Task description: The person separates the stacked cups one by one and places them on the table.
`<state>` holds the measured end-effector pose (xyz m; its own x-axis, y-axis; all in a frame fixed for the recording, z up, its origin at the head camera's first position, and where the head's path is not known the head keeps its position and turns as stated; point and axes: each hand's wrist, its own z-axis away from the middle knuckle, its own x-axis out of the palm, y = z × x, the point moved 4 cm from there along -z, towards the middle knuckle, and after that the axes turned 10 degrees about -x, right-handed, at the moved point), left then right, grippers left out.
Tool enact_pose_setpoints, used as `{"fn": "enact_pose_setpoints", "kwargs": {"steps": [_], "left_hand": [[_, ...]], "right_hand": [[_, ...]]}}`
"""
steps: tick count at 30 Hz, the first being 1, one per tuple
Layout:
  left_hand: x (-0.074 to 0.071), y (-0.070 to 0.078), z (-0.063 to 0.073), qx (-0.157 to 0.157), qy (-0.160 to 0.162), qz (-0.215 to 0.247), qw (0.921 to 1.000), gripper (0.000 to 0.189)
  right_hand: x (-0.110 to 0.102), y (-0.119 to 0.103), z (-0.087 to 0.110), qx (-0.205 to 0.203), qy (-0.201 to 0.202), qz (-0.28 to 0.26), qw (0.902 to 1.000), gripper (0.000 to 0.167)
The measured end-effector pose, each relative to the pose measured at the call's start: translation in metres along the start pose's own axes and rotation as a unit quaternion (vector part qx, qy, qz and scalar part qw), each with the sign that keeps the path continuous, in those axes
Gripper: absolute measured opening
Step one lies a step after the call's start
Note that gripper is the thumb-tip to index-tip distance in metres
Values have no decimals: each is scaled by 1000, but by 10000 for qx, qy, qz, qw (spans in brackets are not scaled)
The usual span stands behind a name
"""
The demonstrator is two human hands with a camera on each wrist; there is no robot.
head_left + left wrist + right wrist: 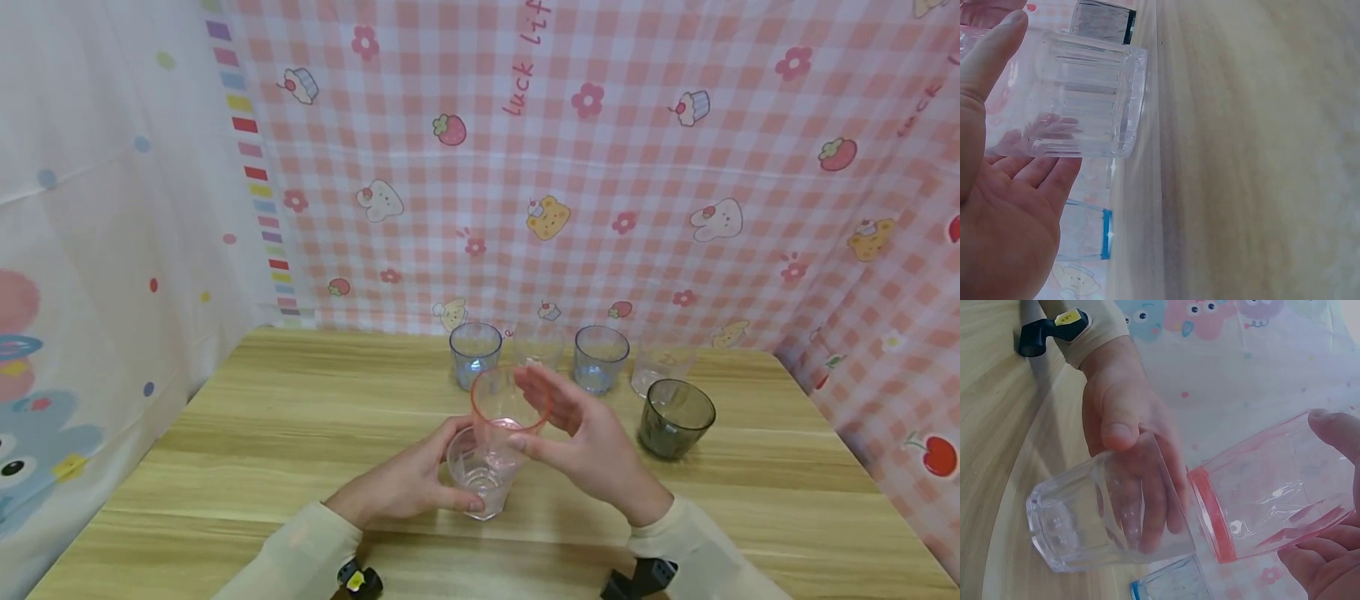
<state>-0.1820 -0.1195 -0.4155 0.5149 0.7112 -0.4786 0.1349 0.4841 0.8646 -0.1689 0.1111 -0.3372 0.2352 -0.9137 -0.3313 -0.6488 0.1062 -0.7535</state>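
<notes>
My left hand [408, 492] holds a clear faceted cup [480, 487] round its side, thumb at the front and fingers behind. The cup's thick base shows in the left wrist view. My right hand [600, 454] grips a pink transparent cup [1279, 494] between thumb and fingers, just above and to the right of the clear one. In the right wrist view the pink cup's base is right at the clear cup's rim. Both cups have their mouths upward, and the right fingers are partly seen through the pink wall.
Behind the hands on the wooden table [315, 400] stand two blue-tinted cups, one left [476, 357] and one right [602, 360], with clear cups [663, 367] among them. A dark grey cup [675, 421] stands nearer, on the right. Patterned cloth [480, 192] hangs behind.
</notes>
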Motion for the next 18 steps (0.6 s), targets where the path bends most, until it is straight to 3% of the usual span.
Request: {"fn": "enact_pose_setpoints", "kwargs": {"steps": [6,18], "left_hand": [[-1,1,0,6,19,-86,10000,93],[0,1,-1,193,-257,82,9995,97]], "right_hand": [[-9,0,3,55,154,-2,9999,77],[-32,-1,12,215,468,208,9985,75]]}}
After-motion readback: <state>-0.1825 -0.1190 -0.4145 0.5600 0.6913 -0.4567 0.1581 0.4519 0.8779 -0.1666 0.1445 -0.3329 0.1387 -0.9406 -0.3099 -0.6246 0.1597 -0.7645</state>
